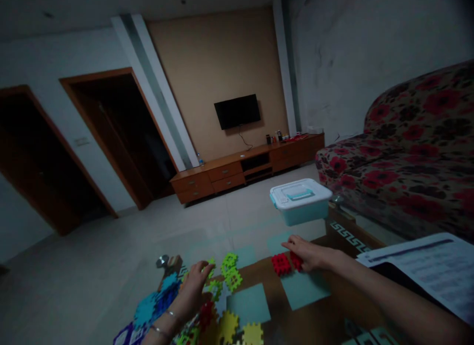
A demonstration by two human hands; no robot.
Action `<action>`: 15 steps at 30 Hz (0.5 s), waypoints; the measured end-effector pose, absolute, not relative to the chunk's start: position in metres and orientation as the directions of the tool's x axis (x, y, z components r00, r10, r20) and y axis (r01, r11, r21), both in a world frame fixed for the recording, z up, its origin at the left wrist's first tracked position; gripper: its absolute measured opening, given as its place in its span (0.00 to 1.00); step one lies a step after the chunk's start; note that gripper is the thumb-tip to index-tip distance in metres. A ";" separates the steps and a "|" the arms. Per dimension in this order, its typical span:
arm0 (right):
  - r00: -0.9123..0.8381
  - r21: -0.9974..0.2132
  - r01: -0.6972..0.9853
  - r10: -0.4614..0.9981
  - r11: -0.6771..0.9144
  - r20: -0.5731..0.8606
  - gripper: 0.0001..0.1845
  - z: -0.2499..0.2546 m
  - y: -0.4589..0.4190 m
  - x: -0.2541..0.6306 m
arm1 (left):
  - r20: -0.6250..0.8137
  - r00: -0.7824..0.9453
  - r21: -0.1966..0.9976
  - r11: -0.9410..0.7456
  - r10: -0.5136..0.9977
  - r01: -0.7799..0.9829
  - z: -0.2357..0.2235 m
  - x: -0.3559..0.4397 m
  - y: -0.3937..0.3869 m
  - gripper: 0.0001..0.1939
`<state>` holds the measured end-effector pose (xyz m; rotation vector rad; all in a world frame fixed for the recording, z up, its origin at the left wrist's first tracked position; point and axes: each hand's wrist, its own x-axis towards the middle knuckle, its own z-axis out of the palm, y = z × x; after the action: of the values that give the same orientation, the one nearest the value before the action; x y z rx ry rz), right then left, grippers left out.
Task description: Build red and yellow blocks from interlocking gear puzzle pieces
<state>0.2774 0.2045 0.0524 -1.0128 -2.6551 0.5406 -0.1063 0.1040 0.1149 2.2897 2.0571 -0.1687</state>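
My right hand (301, 252) is closed on a red interlocking plastic tile (296, 261), which its fingers partly cover. Just left of it lies a red stack of notched tiles (281, 264). My left hand (196, 281), with bracelets on the wrist, bends its thumb and fingers around a lime-green interlocking tile (211, 268) at the far side of the pile. Other lime-green tiles (230, 271) lie to its right. Blue tiles (146, 308) are left of the wrist; a dark red tile (206, 313) and yellow tiles (228, 326) sit nearer me.
The glass-topped table has pale square panels (249, 304) and a brown band. A lidded light-blue box (301, 201) stands at its far right. Printed sheets (422, 266) lie at the right edge. Beyond are a floral sofa (414, 152), a TV cabinet (225, 177) and a wall television (237, 111).
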 end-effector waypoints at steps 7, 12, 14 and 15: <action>-0.695 -0.473 0.553 0.693 0.686 0.192 0.32 0.066 0.158 0.253 | -0.257 -0.019 -0.051 0.006 0.966 0.999 0.117 -0.121 0.071 0.23; -0.681 -0.570 0.501 0.703 0.651 0.205 0.30 0.032 0.102 0.190 | -0.263 -0.093 -0.048 0.083 0.960 0.995 0.096 -0.105 0.061 0.30; -0.683 -0.589 0.500 0.708 0.635 0.183 0.29 0.017 0.086 0.161 | -0.255 -0.127 -0.032 0.123 0.959 0.992 0.092 -0.103 0.063 0.34; -0.679 -0.599 0.497 0.711 0.628 0.182 0.27 0.011 0.080 0.147 | -0.251 -0.143 -0.023 0.142 0.957 0.990 0.091 -0.103 0.065 0.35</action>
<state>0.1465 0.0801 0.0105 -0.9585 -2.4488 0.7258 -0.1032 0.0651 0.0912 1.9303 2.2336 -0.2721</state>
